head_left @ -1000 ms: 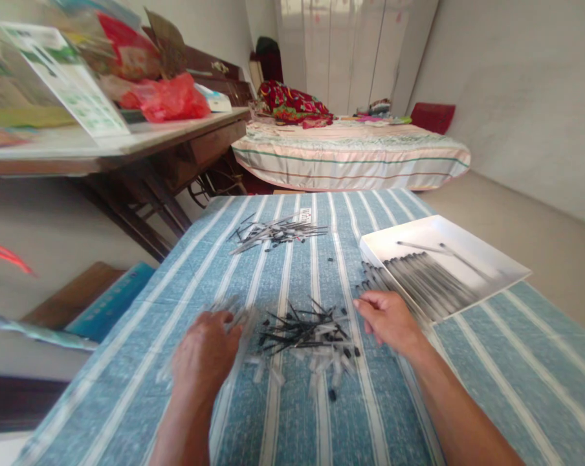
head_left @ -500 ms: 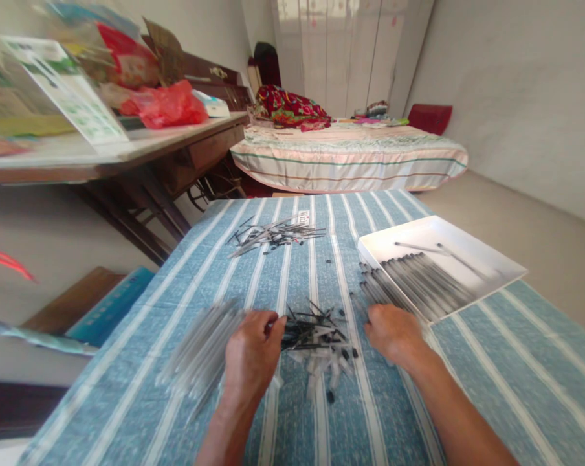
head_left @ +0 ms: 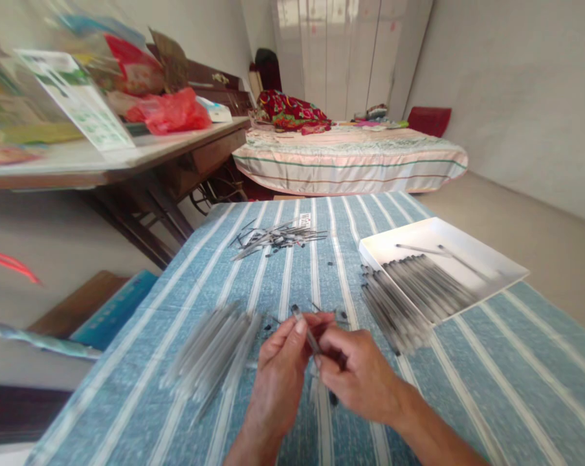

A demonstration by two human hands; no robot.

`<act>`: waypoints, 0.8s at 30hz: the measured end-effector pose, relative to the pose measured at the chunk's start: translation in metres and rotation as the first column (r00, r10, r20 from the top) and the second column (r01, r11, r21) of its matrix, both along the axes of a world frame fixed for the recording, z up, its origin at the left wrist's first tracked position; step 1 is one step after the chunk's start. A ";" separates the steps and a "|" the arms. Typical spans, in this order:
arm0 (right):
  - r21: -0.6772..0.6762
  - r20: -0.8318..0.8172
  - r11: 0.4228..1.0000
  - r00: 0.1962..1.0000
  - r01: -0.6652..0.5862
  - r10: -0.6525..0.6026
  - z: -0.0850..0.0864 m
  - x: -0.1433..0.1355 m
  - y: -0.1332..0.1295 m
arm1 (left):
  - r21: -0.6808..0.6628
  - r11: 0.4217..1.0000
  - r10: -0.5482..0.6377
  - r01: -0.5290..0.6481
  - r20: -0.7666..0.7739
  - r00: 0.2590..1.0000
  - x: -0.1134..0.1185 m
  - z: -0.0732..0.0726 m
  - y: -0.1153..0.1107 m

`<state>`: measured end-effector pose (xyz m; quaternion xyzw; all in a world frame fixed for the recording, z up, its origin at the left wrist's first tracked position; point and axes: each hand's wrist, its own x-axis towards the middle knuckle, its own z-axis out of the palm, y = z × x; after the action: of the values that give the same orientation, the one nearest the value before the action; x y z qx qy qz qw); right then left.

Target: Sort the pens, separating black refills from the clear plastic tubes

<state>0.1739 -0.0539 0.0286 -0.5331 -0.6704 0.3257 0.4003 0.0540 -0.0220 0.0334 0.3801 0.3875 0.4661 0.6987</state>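
Both hands meet at the middle of the table around one pen with a dark end. My left hand pinches it near the dark upper end, thumb on top. Lower down, the fingers of my right hand are closed on the same pen. Beneath and behind the hands lies a pile of small black and clear pen parts, mostly hidden. To the left of my left hand rests a bundle of clear pen barrels. Right of my right hand, a row of dark-ended pens lies against the white box.
The white box lid or tray holds several more pens at the right. Farther back is a heap of thin refills and small parts. A striped blue cloth covers the table. A cluttered desk stands left, a bed beyond.
My right hand has moved left from the row of pens to the middle. My left hand has shifted right, and both now hold a pen together.
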 end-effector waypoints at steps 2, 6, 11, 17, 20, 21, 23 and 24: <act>-0.156 -0.189 0.986 0.982 -0.055 0.025 0.002 -0.008 -0.002 | -0.081 0.993 0.095 -0.086 0.122 0.988 0.001 0.003 0.002; -0.347 -0.406 0.928 0.914 -0.138 -0.016 0.001 -0.026 -0.001 | -0.171 0.960 0.249 -0.222 0.155 0.956 -0.001 0.010 0.011; -0.321 -0.569 0.939 0.817 -0.122 -0.088 -0.006 -0.048 0.006 | -0.212 0.946 0.290 -0.244 0.219 0.932 -0.013 0.014 0.025; -0.349 -0.668 0.933 0.722 -0.092 -0.179 -0.001 -0.063 0.014 | -0.276 0.927 0.337 -0.256 0.307 0.890 -0.016 0.007 0.033; -0.408 -0.736 0.909 0.621 -0.088 -0.270 0.004 -0.066 0.009 | -0.288 0.907 0.390 -0.307 0.295 0.872 -0.013 0.008 0.036; -0.433 -0.752 0.897 0.586 -0.096 -0.300 0.004 -0.066 0.004 | -0.287 0.896 0.420 -0.339 0.300 0.857 -0.015 0.012 0.039; -0.468 -0.763 0.873 0.559 -0.134 -0.323 0.001 -0.067 -0.011 | -0.271 0.854 0.515 -0.444 0.326 0.792 -0.024 0.023 0.048; -0.483 -0.753 0.858 0.583 -0.174 -0.306 -0.001 -0.066 -0.019 | -0.263 0.828 0.560 -0.496 0.335 0.757 -0.030 0.031 0.053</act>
<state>0.1079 -0.0730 0.0272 -0.4363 -0.2810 0.6807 0.5171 0.0239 0.0308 0.0642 0.0952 0.3642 0.6793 0.6299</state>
